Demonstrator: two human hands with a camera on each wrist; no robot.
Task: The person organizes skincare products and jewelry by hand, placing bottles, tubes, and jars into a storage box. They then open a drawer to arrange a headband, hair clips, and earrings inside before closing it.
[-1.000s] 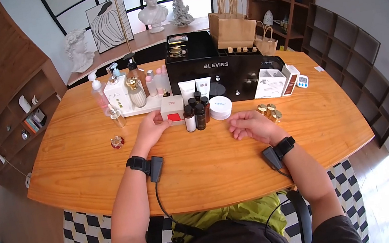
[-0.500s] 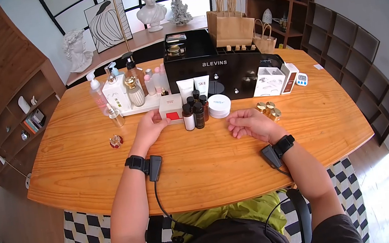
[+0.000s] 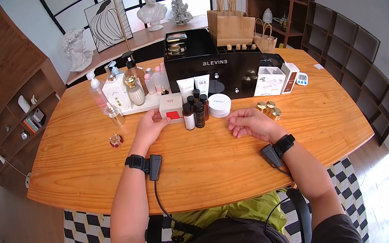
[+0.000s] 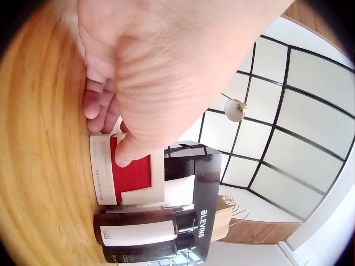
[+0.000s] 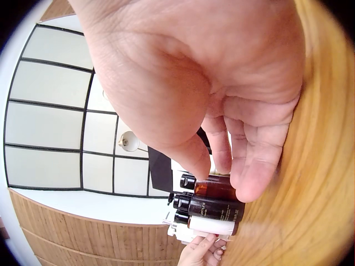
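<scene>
A: What is shown at the wooden table (image 3: 201,161)?

B: A small white-and-red box (image 3: 171,104) is seen upright on the tabletop, just beside a tight cluster of dark bottles (image 3: 199,116). Its near corner is gripped lightly by the left hand (image 3: 148,130), the thumb laid on the red panel, the fingers bent round the side; their tips are partly hidden.

A: And the right hand (image 3: 254,125)?

B: Nothing is held there. The fingers are loosely curled, half open, between a white round jar (image 3: 220,105) and some small gold pieces (image 3: 271,105).

A: Where could trouble be expected?

B: At the bottles, most likely. They are narrow and closely packed, so if the box were pushed sideways, the nearest could be tipped and the others knocked down with it. Two white tubes (image 3: 202,85) are stood behind, and they too could be toppled by a backward shove.

A: Could the box itself be dropped?

B: Possibly. It is held only at one end, so it could be twisted or slipped from the grip if lifted that way. On the other side, the gold pieces could be scattered by a careless sweep of the right hand.
</scene>
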